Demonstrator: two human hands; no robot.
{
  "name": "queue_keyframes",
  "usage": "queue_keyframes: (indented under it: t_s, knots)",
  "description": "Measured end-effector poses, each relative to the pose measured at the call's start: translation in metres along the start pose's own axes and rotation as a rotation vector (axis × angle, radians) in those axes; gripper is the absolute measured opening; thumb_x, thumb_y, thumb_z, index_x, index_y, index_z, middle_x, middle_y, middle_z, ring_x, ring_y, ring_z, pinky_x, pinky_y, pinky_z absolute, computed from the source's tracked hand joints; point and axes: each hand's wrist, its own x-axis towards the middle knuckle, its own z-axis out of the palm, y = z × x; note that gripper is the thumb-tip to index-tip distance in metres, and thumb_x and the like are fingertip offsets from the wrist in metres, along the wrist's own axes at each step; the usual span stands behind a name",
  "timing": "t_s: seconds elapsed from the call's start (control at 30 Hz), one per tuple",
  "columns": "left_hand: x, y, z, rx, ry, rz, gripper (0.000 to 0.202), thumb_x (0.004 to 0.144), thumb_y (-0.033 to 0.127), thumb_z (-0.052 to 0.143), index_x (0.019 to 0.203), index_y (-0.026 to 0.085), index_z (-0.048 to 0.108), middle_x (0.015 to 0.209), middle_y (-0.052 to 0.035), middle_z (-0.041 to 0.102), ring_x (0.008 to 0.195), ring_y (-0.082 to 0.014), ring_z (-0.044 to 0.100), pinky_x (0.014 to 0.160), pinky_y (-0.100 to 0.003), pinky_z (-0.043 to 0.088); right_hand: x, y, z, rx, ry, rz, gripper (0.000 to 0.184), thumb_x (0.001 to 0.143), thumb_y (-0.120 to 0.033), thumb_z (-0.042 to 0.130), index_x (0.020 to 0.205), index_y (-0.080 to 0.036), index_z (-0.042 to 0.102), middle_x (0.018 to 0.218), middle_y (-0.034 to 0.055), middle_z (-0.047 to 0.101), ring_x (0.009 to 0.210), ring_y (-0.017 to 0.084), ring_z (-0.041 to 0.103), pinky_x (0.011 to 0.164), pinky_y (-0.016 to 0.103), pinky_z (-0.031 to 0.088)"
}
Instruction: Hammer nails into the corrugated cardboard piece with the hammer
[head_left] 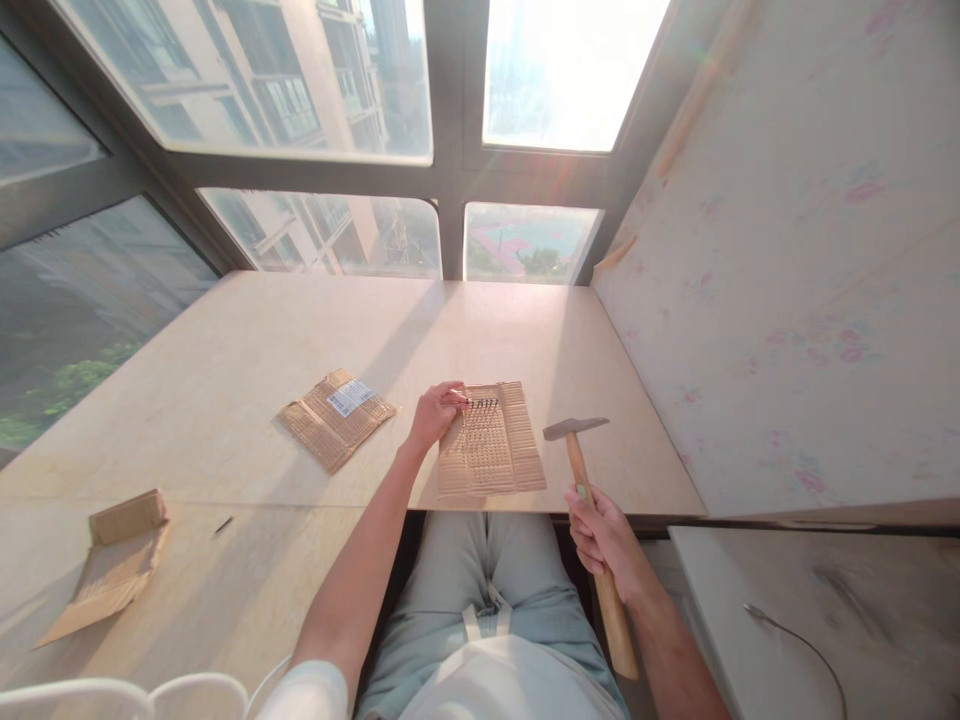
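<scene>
My right hand (596,530) is wrapped round the wooden handle of a hammer (577,460), its metal head raised to the right of a piece of corrugated cardboard (529,450). The cardboard lies on the table before me, dotted with rows of small holes. Several dark nails (486,403) stand in a row near its far edge. At the left end of that row, my left hand (435,412) is closed in a pinch on a thin dark nail, mostly hidden by the fingers. The edge of this hand rests by the cardboard's far left corner.
A second cardboard piece (322,425) with a white label lies to the left. Farther left are a folded cardboard flap (124,565) and a small dark object (223,525). Windows (322,235) border the table's far side, a patterned wall (787,300) its right. A cable (795,635) lies lower right.
</scene>
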Motion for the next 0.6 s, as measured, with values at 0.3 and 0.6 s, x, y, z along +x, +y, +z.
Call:
queue_keyframes:
  t_s: [0.3, 0.6]
  knots:
    - [0.0003, 0.0002, 0.0025, 0.012, 0.004, -0.008, 0.037, 0.067, 0.013, 0.064, 0.103, 0.021, 0.067, 0.085, -0.0006, 0.076, 0.088, -0.0206, 0.072, 0.093, -0.038, 0.051, 0.0006, 0.0021, -0.0009, -0.003, -0.002, -0.001, 0.046, 0.071, -0.055, 0.073, 0.080, -0.025, 0.039, 0.051, -0.0148, 0.032, 0.031, 0.001, 0.018, 0.023, 0.012, 0.021]
    - [-0.0031, 0.0049, -0.0002, 0.009, -0.036, -0.009, 0.038, 0.070, 0.015, 0.063, 0.107, 0.020, 0.066, 0.087, -0.0014, 0.076, 0.090, -0.0211, 0.072, 0.093, -0.038, 0.052, 0.0000, 0.0021, -0.0042, 0.003, 0.016, 0.004, 0.046, 0.071, -0.056, 0.073, 0.081, -0.025, 0.040, 0.052, -0.0148, 0.032, 0.032, 0.001, 0.018, 0.024, 0.011, 0.021]
